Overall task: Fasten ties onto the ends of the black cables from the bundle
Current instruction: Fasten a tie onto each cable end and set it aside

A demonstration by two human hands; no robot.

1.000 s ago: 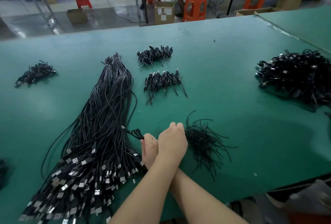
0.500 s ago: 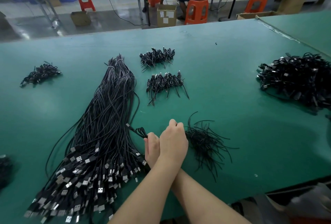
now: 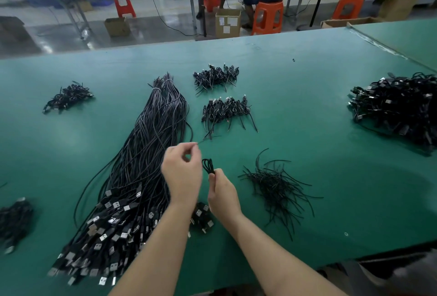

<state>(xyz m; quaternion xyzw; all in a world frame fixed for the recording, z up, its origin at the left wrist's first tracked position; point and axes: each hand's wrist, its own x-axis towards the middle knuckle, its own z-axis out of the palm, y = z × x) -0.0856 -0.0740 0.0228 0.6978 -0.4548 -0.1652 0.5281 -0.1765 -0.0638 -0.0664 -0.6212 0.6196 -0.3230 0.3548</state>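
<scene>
A large bundle of long black cables (image 3: 146,154) with USB plugs fans out across the green table (image 3: 307,111), left of centre. My right hand (image 3: 223,195) grips a small folded loop of black cable (image 3: 208,165) that sticks up from its fingers. My left hand (image 3: 182,174) is raised just left of that loop and pinches a thin tie (image 3: 199,142) between thumb and fingertips. A loose pile of black ties (image 3: 276,187) lies to the right of my hands.
Small heaps of tied cables lie at the back centre (image 3: 216,75), below it (image 3: 227,109), at the back left (image 3: 68,96) and at the near left edge (image 3: 14,222). A big cable heap (image 3: 397,106) fills the right side. A person sits on an orange stool (image 3: 268,18) beyond the table.
My hands were crossed and pressed together low over the cable end; now they have lifted and parted, the left drawing a tie out to the upper left while the right holds the loop.
</scene>
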